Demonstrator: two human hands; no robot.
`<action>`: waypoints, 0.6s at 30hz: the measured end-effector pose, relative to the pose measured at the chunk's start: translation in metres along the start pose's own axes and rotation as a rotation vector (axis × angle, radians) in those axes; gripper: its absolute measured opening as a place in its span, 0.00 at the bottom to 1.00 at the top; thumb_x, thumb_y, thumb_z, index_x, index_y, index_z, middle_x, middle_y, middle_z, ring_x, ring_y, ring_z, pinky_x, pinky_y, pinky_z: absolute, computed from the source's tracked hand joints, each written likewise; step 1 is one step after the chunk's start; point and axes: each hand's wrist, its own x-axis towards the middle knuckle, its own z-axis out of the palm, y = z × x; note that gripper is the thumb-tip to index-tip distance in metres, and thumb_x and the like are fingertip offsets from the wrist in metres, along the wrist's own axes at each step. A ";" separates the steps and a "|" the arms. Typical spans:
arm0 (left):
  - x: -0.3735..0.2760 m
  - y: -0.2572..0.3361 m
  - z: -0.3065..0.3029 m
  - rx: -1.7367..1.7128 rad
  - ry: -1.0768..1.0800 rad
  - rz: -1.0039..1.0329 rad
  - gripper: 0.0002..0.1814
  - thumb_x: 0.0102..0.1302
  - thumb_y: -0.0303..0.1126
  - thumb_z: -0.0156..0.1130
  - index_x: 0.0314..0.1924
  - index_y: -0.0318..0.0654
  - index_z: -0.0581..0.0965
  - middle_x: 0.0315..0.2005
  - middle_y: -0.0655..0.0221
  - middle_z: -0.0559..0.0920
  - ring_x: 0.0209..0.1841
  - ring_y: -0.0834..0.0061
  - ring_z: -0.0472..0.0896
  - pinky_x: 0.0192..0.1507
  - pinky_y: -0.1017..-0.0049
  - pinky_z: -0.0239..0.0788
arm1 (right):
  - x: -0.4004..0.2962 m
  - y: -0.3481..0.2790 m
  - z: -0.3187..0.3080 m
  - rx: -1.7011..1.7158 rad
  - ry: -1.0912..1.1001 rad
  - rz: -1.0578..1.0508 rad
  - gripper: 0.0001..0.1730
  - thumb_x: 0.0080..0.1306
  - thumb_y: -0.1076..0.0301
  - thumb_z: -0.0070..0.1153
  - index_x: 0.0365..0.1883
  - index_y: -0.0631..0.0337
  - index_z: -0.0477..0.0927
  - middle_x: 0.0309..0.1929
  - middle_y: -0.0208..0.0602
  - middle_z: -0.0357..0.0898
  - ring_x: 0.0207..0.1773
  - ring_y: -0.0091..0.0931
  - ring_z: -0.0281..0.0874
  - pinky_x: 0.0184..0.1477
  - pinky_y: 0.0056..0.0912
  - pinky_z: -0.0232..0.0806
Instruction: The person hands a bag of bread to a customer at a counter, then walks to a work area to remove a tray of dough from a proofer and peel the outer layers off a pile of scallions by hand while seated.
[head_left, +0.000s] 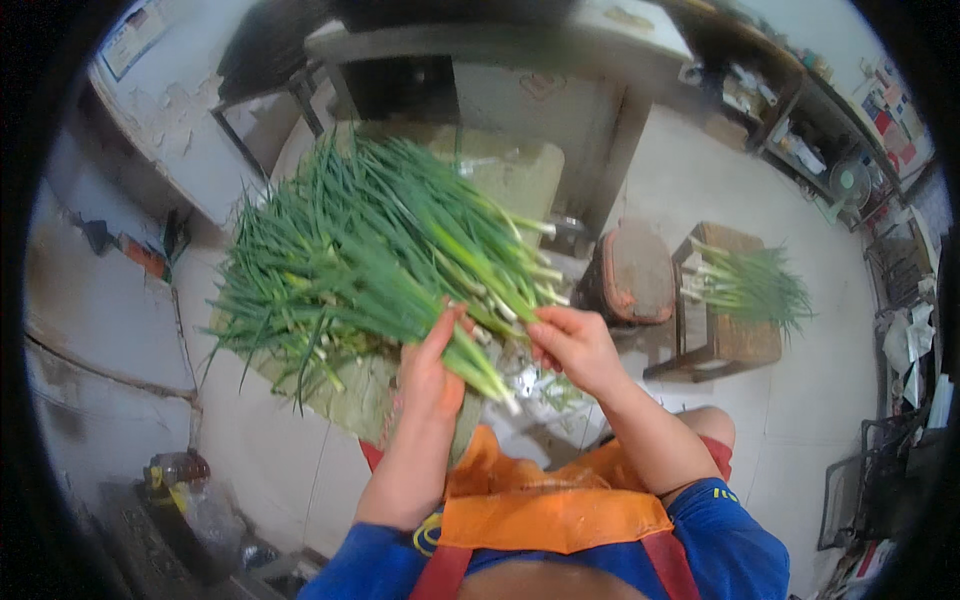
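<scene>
A large heap of green onions (360, 217) lies on a greenish woven sheet (544, 169) in front of me. My left hand (435, 360) holds a bunch of green onions (420, 307) with the white ends towards me at the lower right. At the right side of the heap, my right hand (574, 341) pinches a green onion stalk near its fingertips. Loose trimmings (562, 397) lie on the floor below my right hand.
A wooden stool (742, 341) at the right bears another bunch of green onions (750, 281). Beside it stands a dark bin with a reddish rim (641, 274). Shelves with a fan (849, 184) line the far right. A bulky wall edge (142, 165) is at the left.
</scene>
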 end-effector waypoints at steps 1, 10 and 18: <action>0.001 -0.006 0.004 0.012 0.003 -0.017 0.18 0.59 0.20 0.62 0.50 0.32 0.72 0.38 0.65 0.78 0.37 0.73 0.76 0.40 0.74 0.69 | -0.017 0.008 0.002 0.015 -0.036 -0.023 0.13 0.62 0.66 0.57 0.39 0.66 0.80 0.22 0.34 0.80 0.23 0.22 0.76 0.29 0.26 0.67; -0.039 -0.041 0.018 0.208 -0.046 0.148 0.19 0.54 0.15 0.63 0.47 0.28 0.75 0.39 0.63 0.81 0.37 0.72 0.79 0.41 0.75 0.72 | -0.047 0.003 -0.002 -0.271 0.159 -0.380 0.14 0.54 0.69 0.65 0.36 0.69 0.80 0.26 0.37 0.78 0.30 0.24 0.75 0.32 0.27 0.66; -0.042 -0.037 0.003 0.262 -0.085 0.168 0.18 0.57 0.17 0.59 0.49 0.28 0.74 0.41 0.62 0.80 0.41 0.70 0.78 0.46 0.72 0.70 | -0.100 0.068 -0.054 -0.607 0.079 -0.452 0.08 0.53 0.69 0.61 0.24 0.63 0.77 0.25 0.44 0.75 0.31 0.43 0.75 0.33 0.44 0.66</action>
